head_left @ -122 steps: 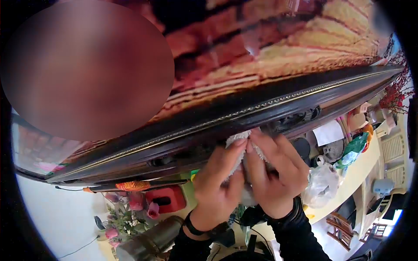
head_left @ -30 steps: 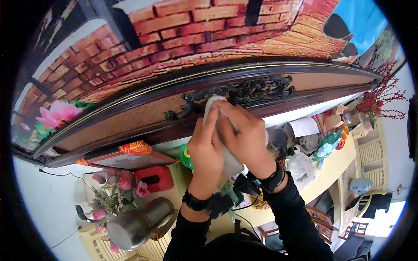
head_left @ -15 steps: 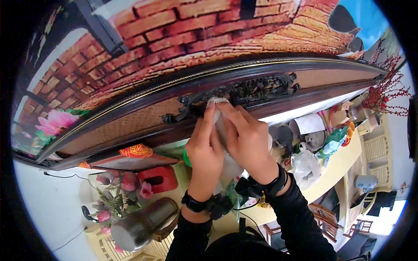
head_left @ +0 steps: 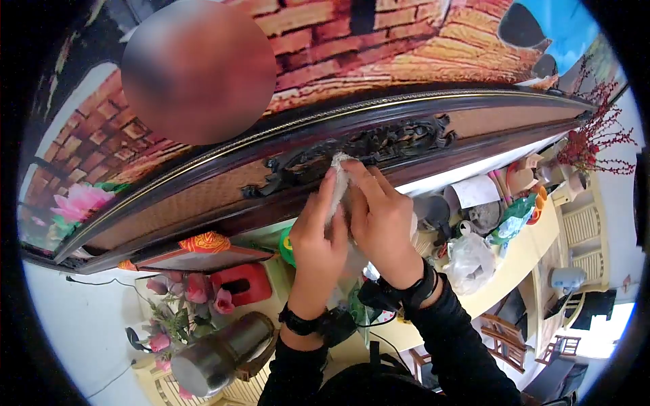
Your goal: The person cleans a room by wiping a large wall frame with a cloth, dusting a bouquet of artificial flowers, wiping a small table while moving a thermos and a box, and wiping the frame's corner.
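My left hand (head_left: 317,237) and my right hand (head_left: 384,227) are side by side, fingers closed on a whitish cloth (head_left: 340,161). A bunched tip of the cloth sticks up between the fingertips, at the lower edge of a dark carved ornament (head_left: 413,137). Whether the tip touches the carving I cannot tell. That ornament sits on the dark wooden frame (head_left: 501,98) of a large picture (head_left: 352,57) of brickwork. The lower part of the cloth is partly hidden behind my hands.
Below left are pink flowers (head_left: 198,289), a red box (head_left: 245,283) and a metal flask (head_left: 203,365). To the right, a cream tabletop (head_left: 521,260) bears a clear plastic bag (head_left: 470,264), a green bag (head_left: 514,220) and other items. Red-berried branches (head_left: 596,145) stand at the far right.
The cloth tip has come slightly down and right relative to the carving, with both hands still gripping it. The view has shifted a little.
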Tool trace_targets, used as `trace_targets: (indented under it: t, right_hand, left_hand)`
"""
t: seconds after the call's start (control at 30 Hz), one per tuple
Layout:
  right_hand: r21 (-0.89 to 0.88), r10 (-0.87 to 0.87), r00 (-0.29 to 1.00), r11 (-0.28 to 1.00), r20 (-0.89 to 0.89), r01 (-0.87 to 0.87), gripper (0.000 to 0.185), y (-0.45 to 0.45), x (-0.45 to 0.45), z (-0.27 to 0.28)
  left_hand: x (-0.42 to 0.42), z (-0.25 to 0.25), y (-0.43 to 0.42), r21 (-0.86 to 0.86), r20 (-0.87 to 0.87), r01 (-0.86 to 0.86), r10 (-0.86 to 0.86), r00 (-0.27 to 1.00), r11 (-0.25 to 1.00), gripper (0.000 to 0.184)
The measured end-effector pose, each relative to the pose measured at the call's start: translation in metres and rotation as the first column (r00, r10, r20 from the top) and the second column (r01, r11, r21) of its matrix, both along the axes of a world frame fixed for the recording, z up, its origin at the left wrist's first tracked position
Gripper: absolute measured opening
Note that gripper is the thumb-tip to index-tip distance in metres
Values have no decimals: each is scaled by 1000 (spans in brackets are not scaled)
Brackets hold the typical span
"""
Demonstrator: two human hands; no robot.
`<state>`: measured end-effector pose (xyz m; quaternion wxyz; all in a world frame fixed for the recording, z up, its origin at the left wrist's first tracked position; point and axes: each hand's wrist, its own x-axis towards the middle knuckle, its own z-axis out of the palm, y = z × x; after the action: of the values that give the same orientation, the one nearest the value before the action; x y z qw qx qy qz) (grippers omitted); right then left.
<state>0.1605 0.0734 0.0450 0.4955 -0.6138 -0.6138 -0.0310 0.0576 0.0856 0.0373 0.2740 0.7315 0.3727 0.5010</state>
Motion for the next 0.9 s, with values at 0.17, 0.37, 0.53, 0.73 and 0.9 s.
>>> trace_targets:
  t: [0.17, 0.37, 0.53, 0.73, 0.9]
  right_hand:
    - [-118, -11, 1000, 993, -4, 10, 30, -14, 0, -6]
    - [36, -21, 999, 999, -33, 23, 31, -5, -3, -6]
    - [-42, -8, 998, 999, -57, 6, 34, -11, -1, -7]
    - [159, 20, 992, 987, -126, 0, 42, -22, 18, -21]
    - [2, -126, 992, 992, -17, 126, 36, -16, 26, 6]
  left_hand:
    - [1, -16, -14, -186, 46, 17, -9, 999, 982, 40]
    - [1, -15, -16, -126, 142, 32, -14, 990, 992, 40]
    - [-6, -22, -22, -386, 264, 136, -32, 964, 912, 39]
    - [-4, -37, -34, -352, 257, 245, -159, 953, 903, 41]
    - [16, -42, -31, -328, 319, 340, -236, 918, 881, 49]
